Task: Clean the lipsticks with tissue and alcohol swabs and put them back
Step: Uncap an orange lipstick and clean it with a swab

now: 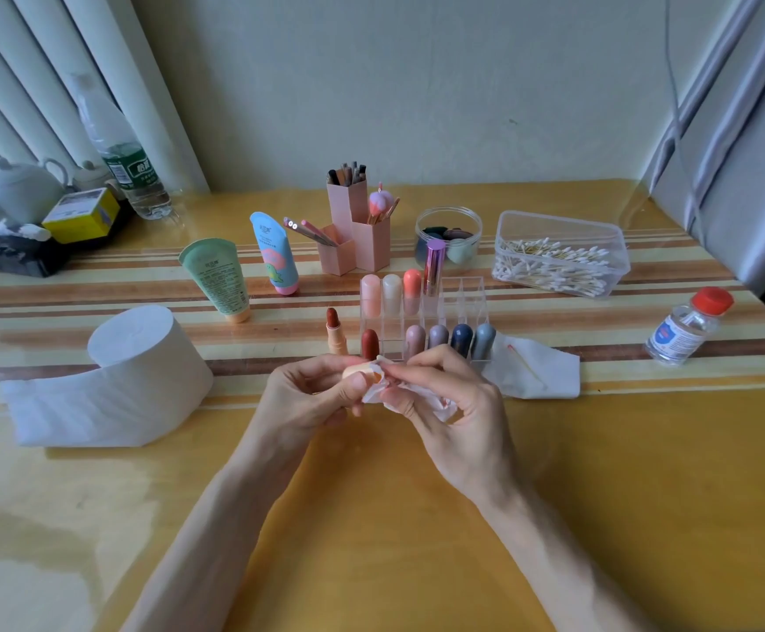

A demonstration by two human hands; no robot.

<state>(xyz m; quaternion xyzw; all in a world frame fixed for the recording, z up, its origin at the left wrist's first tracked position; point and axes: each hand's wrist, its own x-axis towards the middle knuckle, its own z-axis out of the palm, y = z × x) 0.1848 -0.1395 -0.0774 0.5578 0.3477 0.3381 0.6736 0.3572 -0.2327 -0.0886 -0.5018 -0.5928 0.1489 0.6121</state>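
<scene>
My left hand (312,394) grips a peach lipstick cap (357,370) just above the table. My right hand (444,394) pinches a crumpled white tissue (417,396) against the cap's open end. Behind the hands an uncapped dark red lipstick (334,333) stands upright on the table. A clear acrylic organizer (453,307) right behind holds several capped lipsticks in two rows. A used cotton swab (524,363) lies on a spread tissue (540,371) to the right. The alcohol bottle (686,328) with a red cap stands farther right.
A toilet paper roll (139,358) lies at left with its end unrolled. A clear box of cotton swabs (558,255), a jar of sponges (448,237), pink brush holders (355,230) and two tubes (219,278) stand behind. A water bottle (121,152) and teapot (18,189) sit far left.
</scene>
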